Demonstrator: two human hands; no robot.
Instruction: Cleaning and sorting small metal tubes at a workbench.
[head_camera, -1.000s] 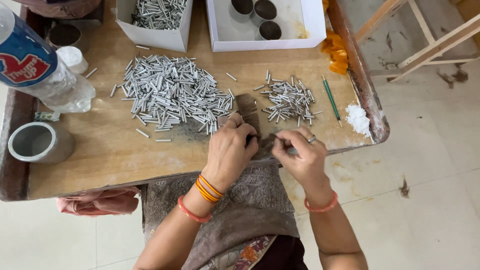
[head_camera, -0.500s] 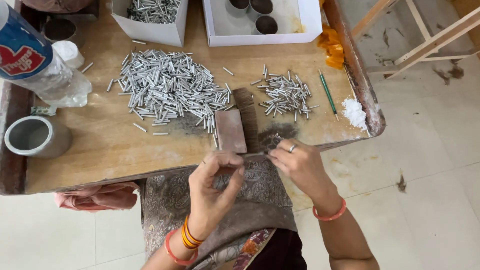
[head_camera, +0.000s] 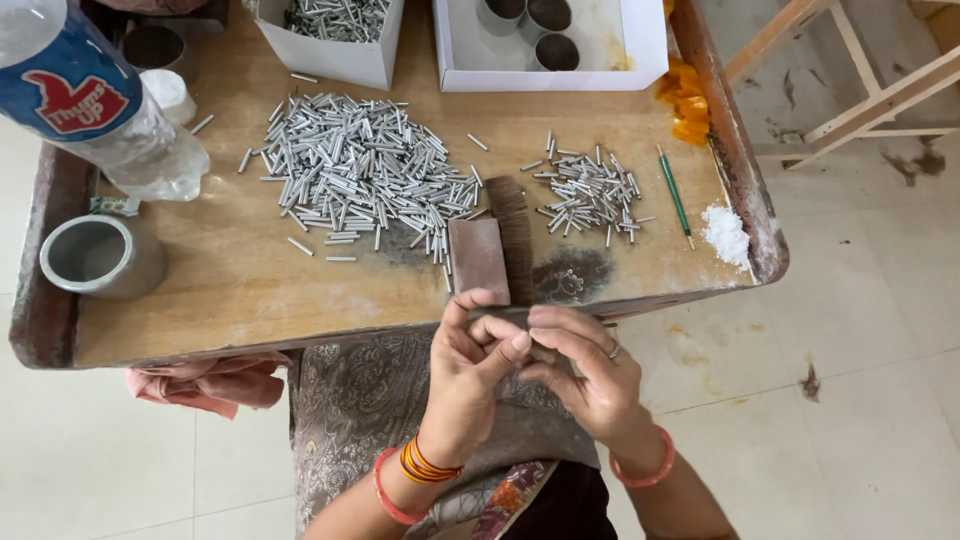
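Your left hand (head_camera: 478, 365) and right hand (head_camera: 580, 365) meet fingertip to fingertip just below the near edge of the wooden table (head_camera: 250, 290), over your lap; the fingers of both are curled in narrow and pinched together, but whatever small piece sits between them is hidden, so you cannot tell what they hold; orange bangles (head_camera: 425, 465) ring your left wrist and a ring shows on your right hand. Take the brown block (head_camera: 478, 260) as your mark; it lies on the table just above your hands, with a dark brush (head_camera: 514, 230) touching its right side; up and left of the block spreads the big heap of small metal tubes (head_camera: 355, 175); to the right of the block lies a smaller heap of tubes (head_camera: 588, 190), then a green stick (head_camera: 675, 195), then a patch of white powder (head_camera: 727, 235) near the table's right rim; far left of the block stand a metal cup (head_camera: 95, 258) and a plastic bottle (head_camera: 95, 105); beyond the block, at the far side, sit two white boxes (head_camera: 330, 55), one holding more tubes.
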